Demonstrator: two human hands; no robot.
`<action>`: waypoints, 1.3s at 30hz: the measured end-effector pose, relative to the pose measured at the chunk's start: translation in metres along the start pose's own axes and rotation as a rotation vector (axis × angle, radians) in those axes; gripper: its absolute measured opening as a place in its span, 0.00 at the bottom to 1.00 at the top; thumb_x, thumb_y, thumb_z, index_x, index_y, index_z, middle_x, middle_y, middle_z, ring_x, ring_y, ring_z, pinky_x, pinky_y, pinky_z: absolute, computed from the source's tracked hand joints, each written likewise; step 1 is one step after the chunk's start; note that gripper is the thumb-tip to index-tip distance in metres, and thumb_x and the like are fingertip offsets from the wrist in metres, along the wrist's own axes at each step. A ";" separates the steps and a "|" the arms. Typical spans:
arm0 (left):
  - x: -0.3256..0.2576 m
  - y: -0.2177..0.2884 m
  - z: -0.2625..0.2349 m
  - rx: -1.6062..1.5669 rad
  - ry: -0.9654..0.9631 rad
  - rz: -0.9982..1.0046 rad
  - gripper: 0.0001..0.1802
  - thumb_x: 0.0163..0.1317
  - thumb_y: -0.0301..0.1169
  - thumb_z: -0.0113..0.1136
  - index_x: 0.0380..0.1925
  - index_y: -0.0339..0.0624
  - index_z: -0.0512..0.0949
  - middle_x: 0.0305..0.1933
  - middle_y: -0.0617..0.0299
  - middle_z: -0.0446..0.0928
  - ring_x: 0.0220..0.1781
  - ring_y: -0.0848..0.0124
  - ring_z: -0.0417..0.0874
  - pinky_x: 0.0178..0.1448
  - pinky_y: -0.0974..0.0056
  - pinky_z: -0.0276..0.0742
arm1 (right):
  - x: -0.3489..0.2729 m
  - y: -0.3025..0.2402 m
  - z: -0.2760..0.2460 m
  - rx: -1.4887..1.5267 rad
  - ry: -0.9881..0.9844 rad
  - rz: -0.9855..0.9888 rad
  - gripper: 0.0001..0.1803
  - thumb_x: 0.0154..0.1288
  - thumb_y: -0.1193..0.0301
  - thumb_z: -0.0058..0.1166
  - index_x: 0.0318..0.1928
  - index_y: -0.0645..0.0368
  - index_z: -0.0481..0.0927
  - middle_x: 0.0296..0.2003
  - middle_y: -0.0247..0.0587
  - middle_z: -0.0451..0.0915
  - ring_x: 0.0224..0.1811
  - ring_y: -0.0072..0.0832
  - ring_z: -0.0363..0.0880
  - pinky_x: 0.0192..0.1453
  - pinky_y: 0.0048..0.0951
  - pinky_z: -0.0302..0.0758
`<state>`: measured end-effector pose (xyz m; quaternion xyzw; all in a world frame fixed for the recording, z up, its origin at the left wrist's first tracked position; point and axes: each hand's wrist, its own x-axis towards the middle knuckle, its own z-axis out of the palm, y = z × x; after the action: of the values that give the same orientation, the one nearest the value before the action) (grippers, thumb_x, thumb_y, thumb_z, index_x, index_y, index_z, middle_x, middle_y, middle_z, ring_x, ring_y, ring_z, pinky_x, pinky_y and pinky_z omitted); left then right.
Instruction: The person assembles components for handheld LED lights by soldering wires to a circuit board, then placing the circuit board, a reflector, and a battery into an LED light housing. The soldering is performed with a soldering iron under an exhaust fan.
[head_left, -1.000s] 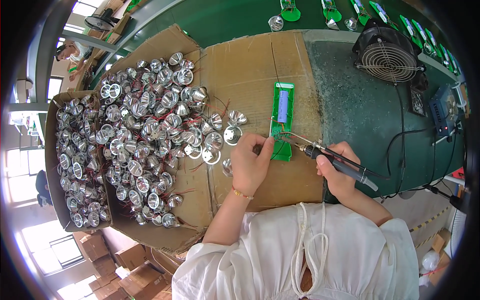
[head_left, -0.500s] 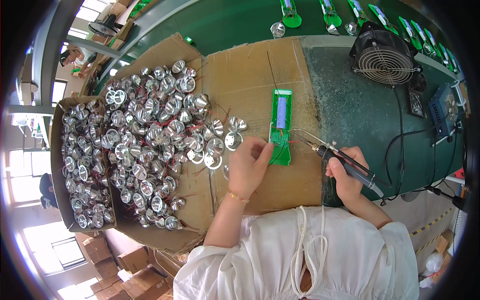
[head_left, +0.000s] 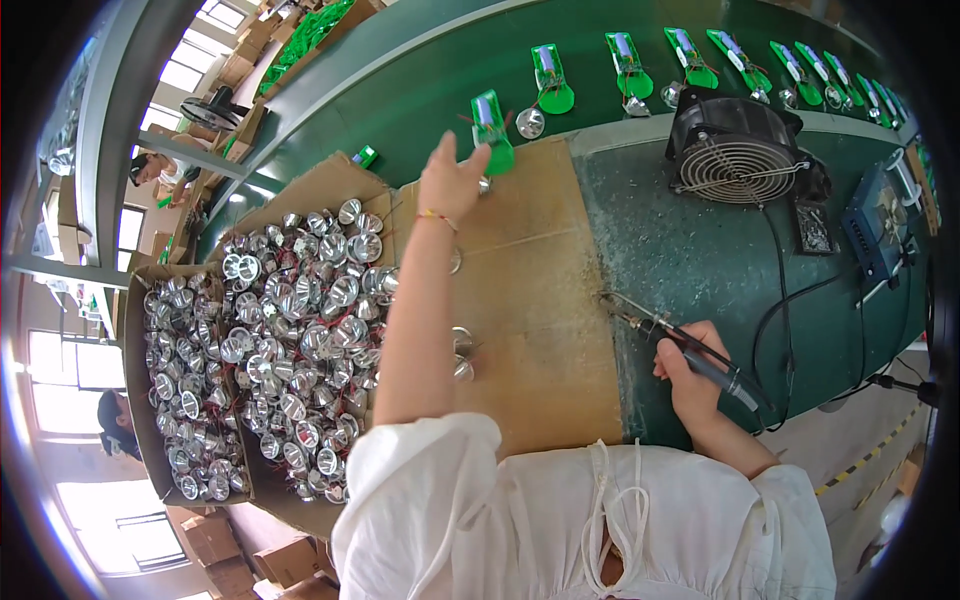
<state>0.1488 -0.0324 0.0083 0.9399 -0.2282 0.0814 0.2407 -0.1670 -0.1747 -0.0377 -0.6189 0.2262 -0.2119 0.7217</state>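
Left hand [head_left: 450, 190]: too small to tell whether fingertips touch nearest green casing [head_left: 492, 135]. Reflector [head_left: 485, 185] below casing, partly hidden by hand. Left forearm [head_left: 420, 320] covers right side of reflector heap [head_left: 300, 340]. Right hand [head_left: 690, 375]: some fingers hidden behind soldering iron [head_left: 722, 376]. Far-right casings [head_left: 888, 100] too small to separate. White blouse [head_left: 560, 530] cut off at near edge. Person [head_left: 165, 172] at far left, partly behind grey beam [head_left: 200, 157].

Left hand [head_left: 452, 188] farther forward; green housing [head_left: 491, 137] moved to belt [head_left: 420, 105].
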 end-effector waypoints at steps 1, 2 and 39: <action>0.003 -0.008 -0.003 0.009 0.171 0.080 0.32 0.56 0.48 0.52 0.57 0.42 0.63 0.52 0.45 0.70 0.50 0.52 0.74 0.53 0.59 0.69 | 0.000 -0.002 0.000 0.006 -0.011 -0.006 0.07 0.57 0.76 0.52 0.32 0.61 0.66 0.20 0.37 0.73 0.18 0.18 0.71 0.21 0.16 0.68; -0.003 0.021 -0.017 -0.110 -0.055 0.002 0.38 0.55 0.50 0.53 0.62 0.43 0.56 0.62 0.47 0.61 0.61 0.52 0.65 0.60 0.56 0.62 | 0.003 0.002 -0.007 0.024 0.033 0.005 0.07 0.57 0.76 0.52 0.32 0.61 0.66 0.20 0.37 0.73 0.18 0.18 0.71 0.21 0.16 0.68; -0.115 -0.029 -0.032 0.425 0.252 0.397 0.15 0.53 0.30 0.54 0.42 0.44 0.74 0.40 0.59 0.75 0.50 0.64 0.73 0.56 0.53 0.60 | 0.003 0.007 -0.002 0.057 0.034 -0.016 0.09 0.57 0.73 0.55 0.32 0.62 0.68 0.22 0.34 0.73 0.20 0.16 0.70 0.23 0.18 0.68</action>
<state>0.0598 0.0504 -0.0060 0.8887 -0.3537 0.2883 0.0448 -0.1655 -0.1774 -0.0451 -0.5960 0.2274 -0.2349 0.7334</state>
